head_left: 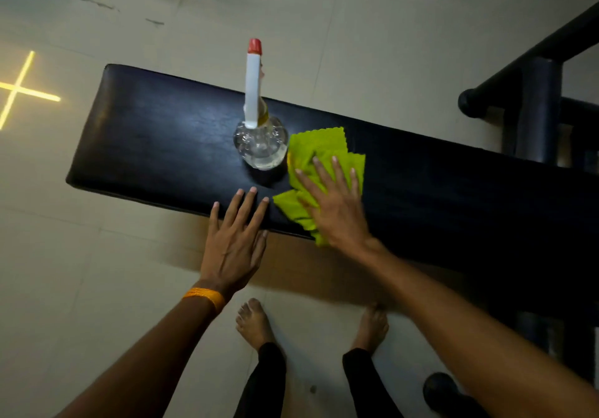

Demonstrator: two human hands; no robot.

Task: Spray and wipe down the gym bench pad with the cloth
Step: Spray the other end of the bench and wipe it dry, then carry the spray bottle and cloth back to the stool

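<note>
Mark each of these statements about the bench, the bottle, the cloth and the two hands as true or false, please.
1. The right hand lies flat on the green cloth. True.
2. The spray bottle lies on its side. False: it stands upright on the bench pad.
3. The left hand holds the bottle. False: it rests open at the pad's near edge.
4. The cloth lies right of the bottle. True.

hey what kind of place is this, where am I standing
Most likely a gym: a long black padded bench on a pale tiled floor, with a dark metal equipment frame beside it.
</note>
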